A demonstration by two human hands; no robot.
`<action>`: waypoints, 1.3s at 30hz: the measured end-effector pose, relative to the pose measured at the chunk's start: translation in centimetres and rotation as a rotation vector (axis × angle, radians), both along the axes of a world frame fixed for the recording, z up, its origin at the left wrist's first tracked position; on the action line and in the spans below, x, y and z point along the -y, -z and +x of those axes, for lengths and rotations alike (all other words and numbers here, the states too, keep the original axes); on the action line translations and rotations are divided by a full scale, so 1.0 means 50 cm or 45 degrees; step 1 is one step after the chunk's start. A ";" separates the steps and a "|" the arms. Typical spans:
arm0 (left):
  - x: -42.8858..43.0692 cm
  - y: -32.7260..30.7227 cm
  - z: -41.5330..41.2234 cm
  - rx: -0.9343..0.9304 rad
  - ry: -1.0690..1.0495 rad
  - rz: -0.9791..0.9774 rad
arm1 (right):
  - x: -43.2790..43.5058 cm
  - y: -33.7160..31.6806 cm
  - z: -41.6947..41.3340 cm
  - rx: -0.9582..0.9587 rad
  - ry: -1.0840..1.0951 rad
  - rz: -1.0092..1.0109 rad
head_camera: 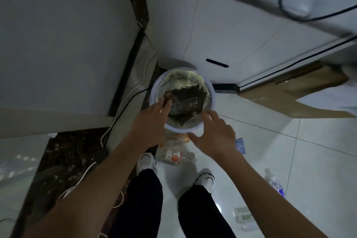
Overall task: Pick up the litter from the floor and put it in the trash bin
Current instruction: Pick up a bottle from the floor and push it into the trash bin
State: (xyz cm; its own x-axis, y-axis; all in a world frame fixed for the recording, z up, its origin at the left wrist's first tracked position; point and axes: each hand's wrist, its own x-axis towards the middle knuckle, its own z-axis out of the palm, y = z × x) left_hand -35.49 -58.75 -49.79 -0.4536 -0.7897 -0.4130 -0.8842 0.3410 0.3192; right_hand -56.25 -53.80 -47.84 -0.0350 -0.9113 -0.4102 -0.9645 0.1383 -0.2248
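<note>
- Litter, on the floor, none of it yet binned:
  - orange-labelled clear bottle (173, 157) lies between the left shoe (146, 161) and the bin
  - orange-printed wrapper (176, 138) is just beside the bin's near wall
  - blue packet (240, 145) is near the right wrist
  - blue-labelled bottle (276, 185) and green-labelled bottle (243, 216) are well apart from the bin, off to the right
- Trash bin (212, 92): round, with a white rim and a pale liner. Dark crumpled waste and clear plastic lie inside.
- Hazard: if the waste sits high, a dropped bottle could roll off the heap and back onto the floor.
- Hazard: a push on one side of the rim could tip the bin or drag the liner down.
- Hazard: the cables (123, 105) trail on the floor to the left of the bin, where a sideways step could snag them.
- Left hand (154, 116): the fingers are straight and reach over the rim into the bin's mouth, gripping nothing. In the dim view it cannot be told whether the fingertips touch the waste.
- Right hand (214, 133): palm down above the near rim, with the fingers spread apart, holding nothing.
</note>
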 end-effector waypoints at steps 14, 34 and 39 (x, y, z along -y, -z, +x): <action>0.042 -0.587 -0.172 0.136 0.176 -0.306 | -0.036 -0.509 -0.110 0.089 0.124 -0.264; -0.062 -1.048 -0.422 0.003 0.774 -0.620 | -0.207 -0.952 -0.300 -0.081 0.571 -0.644; -0.100 -1.129 -0.509 -0.113 1.132 -0.735 | -0.325 -1.010 -0.294 -0.185 0.941 -0.751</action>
State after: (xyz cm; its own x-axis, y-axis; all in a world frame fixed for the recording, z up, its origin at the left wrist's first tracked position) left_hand -60.97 -53.77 6.66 -0.9742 -0.2251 -0.0186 -0.2241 0.9735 -0.0460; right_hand -70.94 -37.57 2.65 -0.6989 -0.6968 0.1614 -0.7024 0.6263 -0.3381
